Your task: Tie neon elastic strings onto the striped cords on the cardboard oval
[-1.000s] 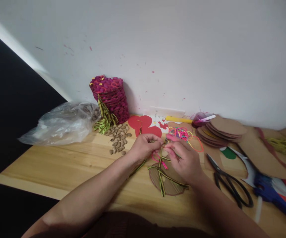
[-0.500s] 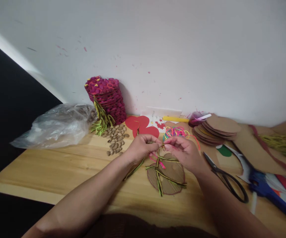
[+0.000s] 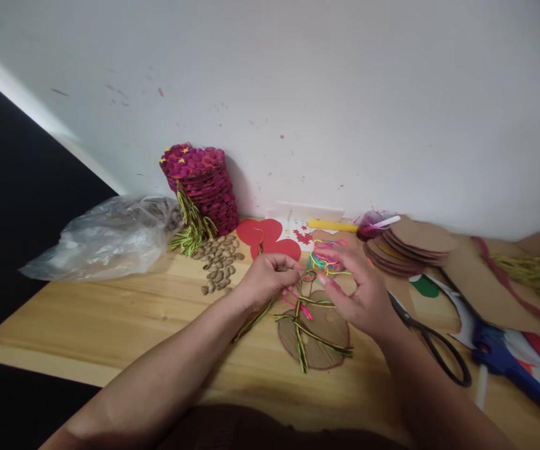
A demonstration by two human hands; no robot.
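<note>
Between thumb and fingers, my left hand pinches a dark green and yellow cord that makes a small loop at its tip. Just right of that loop, my right hand is open, thumb and fingers apart. Below both hands lies a round cardboard disc with several strands of the same cord crossed over it. A short piece of pink cord rests at the disc's upper edge. Behind my right fingers is a tangle of multicoloured cord, partly covered.
Scissors and a blue glue gun lie at right, before stacked cardboard discs. Red paper shapes, brown shells or seeds, a plastic bag and a purple bumpy stack stand along the left and back.
My right hand has let go of the cord and opened, shifting slightly right. A small loop of cord now shows by my left fingertips. My left hand stays in place.
</note>
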